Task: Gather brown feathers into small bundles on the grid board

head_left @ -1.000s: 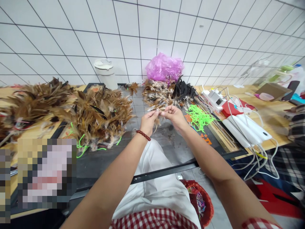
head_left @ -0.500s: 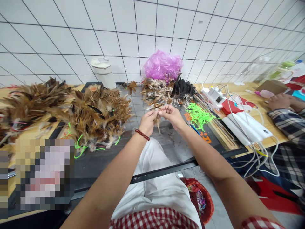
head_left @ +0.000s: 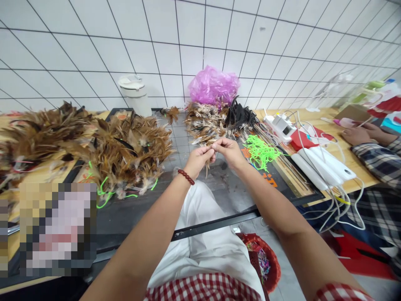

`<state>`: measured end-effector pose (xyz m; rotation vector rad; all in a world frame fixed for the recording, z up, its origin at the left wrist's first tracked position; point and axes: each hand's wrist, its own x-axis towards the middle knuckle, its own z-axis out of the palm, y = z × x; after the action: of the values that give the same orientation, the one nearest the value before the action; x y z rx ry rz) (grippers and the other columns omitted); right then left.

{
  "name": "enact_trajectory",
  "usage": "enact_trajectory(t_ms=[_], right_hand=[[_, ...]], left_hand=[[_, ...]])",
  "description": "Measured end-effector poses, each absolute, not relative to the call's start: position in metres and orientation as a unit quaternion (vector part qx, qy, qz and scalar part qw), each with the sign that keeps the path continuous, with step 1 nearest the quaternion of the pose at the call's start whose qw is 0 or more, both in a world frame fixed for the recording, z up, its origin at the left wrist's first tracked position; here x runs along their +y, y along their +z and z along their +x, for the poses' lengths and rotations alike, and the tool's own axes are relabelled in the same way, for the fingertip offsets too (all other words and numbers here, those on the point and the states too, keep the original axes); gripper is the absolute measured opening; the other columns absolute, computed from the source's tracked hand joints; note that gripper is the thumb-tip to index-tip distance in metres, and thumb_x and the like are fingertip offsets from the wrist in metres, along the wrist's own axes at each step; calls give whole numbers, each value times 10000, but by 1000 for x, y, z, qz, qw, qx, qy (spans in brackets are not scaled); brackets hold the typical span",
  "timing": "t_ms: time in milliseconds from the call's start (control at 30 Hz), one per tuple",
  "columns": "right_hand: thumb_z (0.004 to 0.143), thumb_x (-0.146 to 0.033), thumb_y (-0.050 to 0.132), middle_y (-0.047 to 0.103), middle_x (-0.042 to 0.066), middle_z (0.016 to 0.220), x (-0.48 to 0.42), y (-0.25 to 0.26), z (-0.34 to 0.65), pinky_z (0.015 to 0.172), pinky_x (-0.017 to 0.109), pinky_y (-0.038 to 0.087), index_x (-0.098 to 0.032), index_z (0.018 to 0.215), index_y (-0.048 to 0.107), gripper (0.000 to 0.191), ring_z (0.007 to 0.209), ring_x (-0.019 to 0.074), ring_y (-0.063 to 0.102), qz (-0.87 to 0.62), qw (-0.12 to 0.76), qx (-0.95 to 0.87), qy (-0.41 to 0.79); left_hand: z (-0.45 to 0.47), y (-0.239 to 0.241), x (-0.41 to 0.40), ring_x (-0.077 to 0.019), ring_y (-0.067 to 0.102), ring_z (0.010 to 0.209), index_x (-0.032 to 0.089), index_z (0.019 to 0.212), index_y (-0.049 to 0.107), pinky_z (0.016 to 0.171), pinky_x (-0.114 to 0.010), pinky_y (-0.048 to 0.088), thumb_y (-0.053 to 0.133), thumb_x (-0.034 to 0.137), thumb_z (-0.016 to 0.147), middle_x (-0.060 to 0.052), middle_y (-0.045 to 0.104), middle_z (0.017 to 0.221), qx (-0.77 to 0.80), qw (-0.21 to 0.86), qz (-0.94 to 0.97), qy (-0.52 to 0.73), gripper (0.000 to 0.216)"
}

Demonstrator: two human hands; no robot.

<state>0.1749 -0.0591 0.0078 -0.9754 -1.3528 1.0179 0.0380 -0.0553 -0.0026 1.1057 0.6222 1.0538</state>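
My left hand point(head_left: 200, 159), with a beaded bracelet at its wrist, is closed in a pinch on a small brown feather point(head_left: 206, 166), whose tip hangs below the fingers. Against it, fingertip to fingertip, my right hand point(head_left: 228, 151) is pinched too; what lies between its fingers is too small to make out. Just beyond both hands is a heap of mottled feathers point(head_left: 203, 121), with black feathers point(head_left: 239, 117) at its right. To the left lies a large pile of brown feathers point(head_left: 131, 146). Bright green cords point(head_left: 261, 152) lie right of my right hand.
A pink plastic bag point(head_left: 214, 85) and a white lidded cup point(head_left: 134, 94) stand by the tiled wall. White power strips point(head_left: 322, 167) with cables lie at right, near a co-worker's hands point(head_left: 360, 133). A red basket point(head_left: 274, 267) is below the table edge.
My hands have shifted slightly and my left fingers have curled in more over the feather. At right, the co-worker's hands have moved a little to the left.
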Motion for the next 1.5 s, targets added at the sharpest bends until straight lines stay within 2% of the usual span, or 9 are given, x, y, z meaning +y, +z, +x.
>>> enact_trajectory(t_ms=[200, 400, 633, 767, 867, 1000, 1167, 1333, 1500], right_hand=[[833, -337, 550, 620, 29, 790, -50, -3, 182, 779, 313, 445, -199, 874, 689, 200, 763, 151, 536, -458, 498, -668, 309], [711, -41, 470, 571, 61, 818, -49, -10, 200, 770, 303, 416, -199, 860, 758, 361, 814, 177, 522, -481, 251, -831, 120], [799, -176, 536, 601, 62, 842, -51, -5, 198, 746, 295, 424, -186, 945, 739, 251, 791, 176, 548, -539, 334, -770, 71], [810, -306, 609, 618, 75, 856, -54, -11, 182, 761, 298, 430, -179, 961, 737, 235, 822, 188, 557, -526, 278, -800, 75], [813, -271, 595, 628, 66, 856, -56, -8, 185, 774, 292, 427, -199, 868, 751, 181, 834, 185, 565, -496, 234, -834, 59], [826, -219, 549, 645, 65, 891, -56, -2, 196, 764, 286, 426, -200, 949, 736, 224, 830, 181, 577, -539, 251, -803, 31], [819, -313, 589, 652, 64, 881, -58, -5, 182, 771, 279, 427, -188, 931, 718, 212, 839, 183, 582, -558, 248, -789, 64], [791, -159, 532, 646, 85, 905, -61, -3, 172, 780, 291, 407, -174, 816, 667, 138, 857, 196, 567, -572, 182, -797, 64], [823, -168, 448, 588, 49, 781, -51, -2, 185, 709, 280, 383, -165, 767, 566, 130, 751, 166, 511, -603, 336, -711, 136]], left_hand=[[36, -4, -46, -77, 464, 454, 135, 624, 661, 495, -221, 376, 725, 280, 699, 6, 537, 490, 339, 619, 416, 573, 175], [28, -5, -33, -57, 442, 438, 147, 648, 610, 486, -203, 379, 711, 276, 720, 41, 482, 479, 357, 620, 274, 642, 179], [30, -7, -32, -51, 447, 429, 146, 675, 599, 480, -204, 375, 711, 310, 730, 47, 478, 491, 366, 612, 263, 650, 207], [30, -7, -33, -47, 449, 424, 141, 678, 600, 478, -195, 382, 705, 291, 733, 47, 486, 482, 367, 611, 258, 652, 191], [31, -5, -34, -45, 448, 420, 131, 675, 599, 469, -187, 379, 683, 249, 746, 49, 484, 467, 364, 612, 245, 658, 161], [32, -3, -36, -46, 453, 416, 123, 671, 601, 470, -183, 382, 685, 233, 742, 46, 492, 465, 362, 613, 240, 660, 155], [32, -2, -36, -49, 454, 412, 122, 670, 601, 473, -185, 384, 662, 212, 762, 46, 490, 461, 366, 613, 238, 659, 143], [32, -4, -35, -54, 455, 410, 118, 663, 607, 469, -192, 381, 667, 203, 756, 42, 494, 468, 362, 609, 239, 664, 140], [33, -4, -35, -61, 475, 419, 114, 661, 620, 479, -198, 395, 662, 184, 752, 33, 517, 470, 356, 610, 236, 667, 122]])
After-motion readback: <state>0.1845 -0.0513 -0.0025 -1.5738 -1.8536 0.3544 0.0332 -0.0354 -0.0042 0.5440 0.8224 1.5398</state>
